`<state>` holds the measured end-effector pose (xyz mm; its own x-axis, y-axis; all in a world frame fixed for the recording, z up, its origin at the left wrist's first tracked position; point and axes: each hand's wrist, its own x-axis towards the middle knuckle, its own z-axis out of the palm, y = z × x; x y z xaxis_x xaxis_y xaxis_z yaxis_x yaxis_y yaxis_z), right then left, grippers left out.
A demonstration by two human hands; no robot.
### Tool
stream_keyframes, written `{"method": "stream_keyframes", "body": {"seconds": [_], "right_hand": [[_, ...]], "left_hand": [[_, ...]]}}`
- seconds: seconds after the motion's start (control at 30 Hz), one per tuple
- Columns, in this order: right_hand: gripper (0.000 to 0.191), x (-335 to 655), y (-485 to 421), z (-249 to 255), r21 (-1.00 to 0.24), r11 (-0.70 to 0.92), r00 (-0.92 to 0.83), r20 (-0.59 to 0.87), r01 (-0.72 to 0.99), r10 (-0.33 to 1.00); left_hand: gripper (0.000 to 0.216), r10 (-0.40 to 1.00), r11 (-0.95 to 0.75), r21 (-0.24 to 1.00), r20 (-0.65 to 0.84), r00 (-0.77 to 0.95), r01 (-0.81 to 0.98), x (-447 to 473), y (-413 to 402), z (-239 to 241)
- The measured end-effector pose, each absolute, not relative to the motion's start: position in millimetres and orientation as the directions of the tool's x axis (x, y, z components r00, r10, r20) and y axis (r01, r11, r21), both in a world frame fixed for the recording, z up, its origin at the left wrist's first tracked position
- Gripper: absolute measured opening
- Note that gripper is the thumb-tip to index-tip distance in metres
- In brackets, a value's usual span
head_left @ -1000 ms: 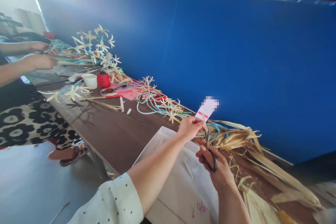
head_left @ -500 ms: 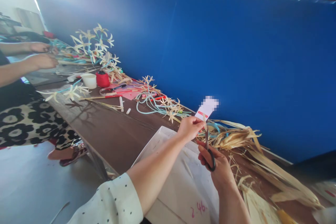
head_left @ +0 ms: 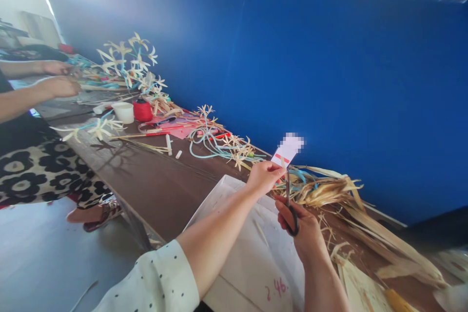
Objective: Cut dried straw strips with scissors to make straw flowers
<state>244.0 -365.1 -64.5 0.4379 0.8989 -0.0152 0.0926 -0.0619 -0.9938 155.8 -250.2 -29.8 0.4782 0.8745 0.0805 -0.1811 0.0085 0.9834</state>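
My left hand (head_left: 263, 178) pinches a small pale husk strip (head_left: 282, 161), whose tip sticks up past my fingertips. Just to its right, my right hand (head_left: 305, 228) is closed around scissors (head_left: 293, 222) with dark handles. The blades point upward beside my left fingertips; whether they touch the strip I cannot tell. Behind my fingers stands a white card (head_left: 281, 157) with a red bar, its upper part pixelated. Both hands are above a white sheet (head_left: 252, 248) marked with red writing. Dried corn husks (head_left: 325, 192) lie to the right of the scissors.
A blue partition (head_left: 310, 68) runs along the table's (head_left: 164, 183) back edge. Pale husk flowers (head_left: 137, 63), blue cords (head_left: 201, 148), a red thread spool (head_left: 142, 110) and a white cup (head_left: 123, 113) lie leftward. Another person's hands (head_left: 60, 86) work at the far left.
My right hand and the scissors have moved up very slightly, and the blades reach a little nearer the strip. My left hand stays almost still, its pinch unchanged.
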Motion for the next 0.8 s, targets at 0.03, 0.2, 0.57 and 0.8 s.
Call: {"method": "stream_keyframes", "body": {"seconds": [0.03,0.2,0.57,0.8], "right_hand": [[0.041,243.8,-365.1,-64.3,-0.994,-0.062,0.440,-0.015,0.092,0.898],[0.039,241.1,-364.8,-62.3,-0.996,-0.061,0.455,-0.025,0.064,0.890],[0.039,238.7,-364.8,-59.6,-0.994,-0.099,0.501,-0.063,0.045,0.863],[0.041,239.8,-364.3,-62.0,-0.993,-0.111,0.523,-0.071,0.046,0.849]], "left_hand": [[0.021,0.875,0.011,0.983,0.078,0.478,-0.181,155.7,-250.2,-29.6],[0.020,0.877,0.019,0.984,0.070,0.476,-0.180,154.4,-250.6,-27.6],[0.015,0.866,0.035,0.971,0.088,0.492,-0.236,156.0,-250.2,-27.9],[0.015,0.867,0.039,0.976,0.072,0.493,-0.212,153.5,-251.5,-25.4]]}}
